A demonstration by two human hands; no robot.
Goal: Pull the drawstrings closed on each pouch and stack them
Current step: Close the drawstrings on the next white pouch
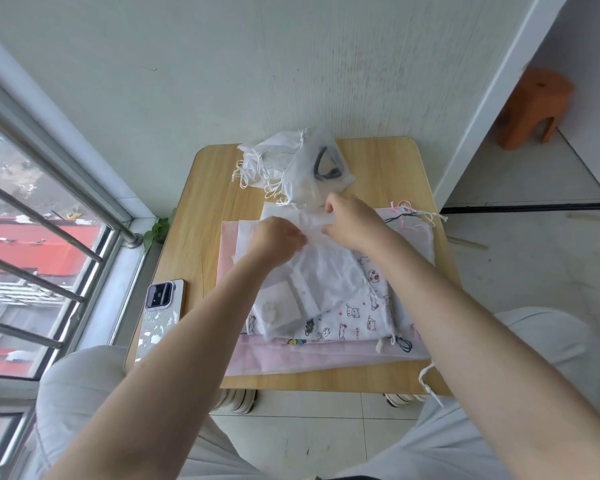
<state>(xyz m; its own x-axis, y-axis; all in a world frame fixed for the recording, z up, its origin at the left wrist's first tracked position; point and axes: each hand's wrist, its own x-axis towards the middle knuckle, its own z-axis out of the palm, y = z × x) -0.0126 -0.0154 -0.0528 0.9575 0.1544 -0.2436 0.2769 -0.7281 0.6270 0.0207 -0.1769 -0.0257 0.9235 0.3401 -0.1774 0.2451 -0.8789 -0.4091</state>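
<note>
Currently both hands, left hand [278, 237] and right hand [354, 220], pinch the translucent white pouch [326, 268] top edge above the counter [201, 209].

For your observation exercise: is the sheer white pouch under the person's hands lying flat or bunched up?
Flat. The sheer white pouch lies spread over the printed pouch, and both hands grip its top edge.

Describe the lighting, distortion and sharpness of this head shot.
Head view: soft daylight from the window at left, with faint shadows and no strong glare on the table; wide-angle lens bends the window bars and wall edges; both hands, left and right, look slightly soft at the translucent pouch; forearms loom large near the camera.
</note>
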